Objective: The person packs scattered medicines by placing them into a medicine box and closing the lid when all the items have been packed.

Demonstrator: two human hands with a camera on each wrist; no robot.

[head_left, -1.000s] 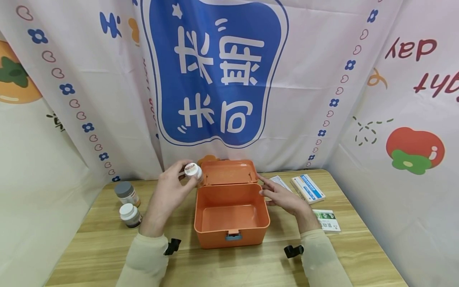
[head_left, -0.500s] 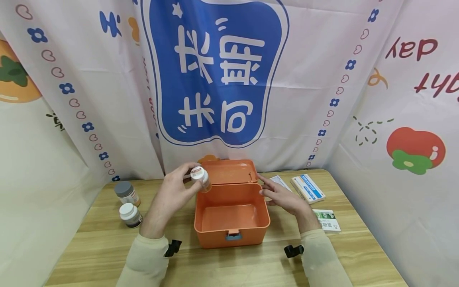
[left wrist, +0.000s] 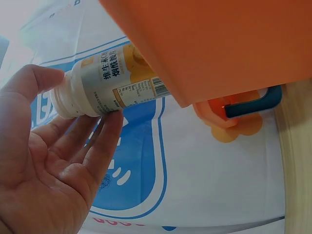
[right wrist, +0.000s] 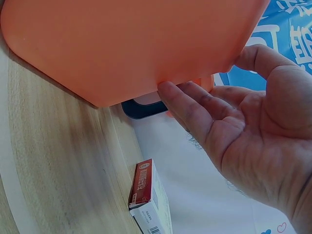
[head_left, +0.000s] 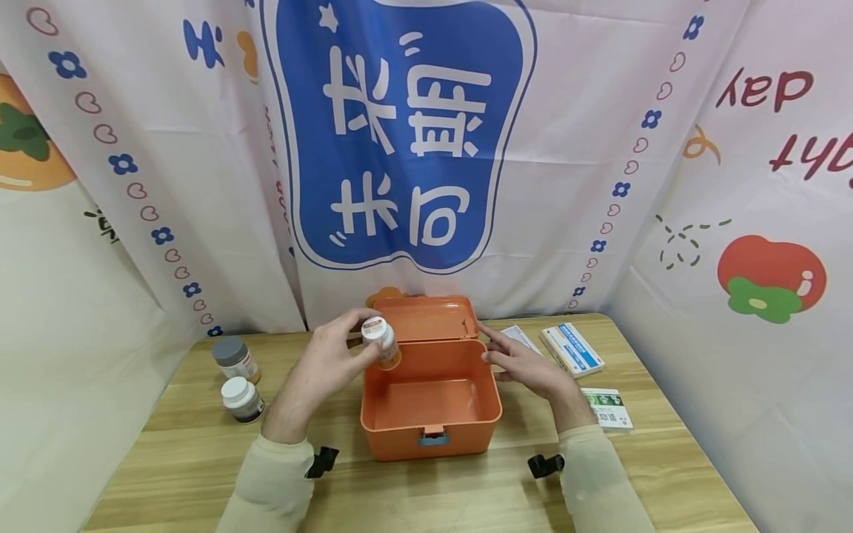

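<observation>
The left hand [head_left: 326, 359] is partly closed: its thumb lies on one side of the white cap and the fingers support the other side, so it pinches a pill bottle [left wrist: 109, 83] by its cap end. This bottle, with a silver and yellow label, leans over the rear left corner of the open orange storage box [head_left: 393, 444]. In the left wrist view the wall of the box covers the lower end of the bottle, and how deep it reaches inside I cannot tell. The right hand [head_left: 526, 364] holds nothing up; its fingers are spread and nearly straight, touching the right side of the box near the lid [head_left: 426, 318], with the thumb at the rim. Some fingertips are hidden there. To the left stand a grey-capped bottle [head_left: 235, 359] and a white-capped bottle [head_left: 243, 400], near each other. On the right lie a blue-and-white carton [head_left: 573, 349], a green-and-white carton [head_left: 609, 409] half covered by the arm, and a white carton [head_left: 522, 338], also partly hidden. The right wrist view shows a carton with a red face [right wrist: 142, 183], cut off by the lower edge.
</observation>
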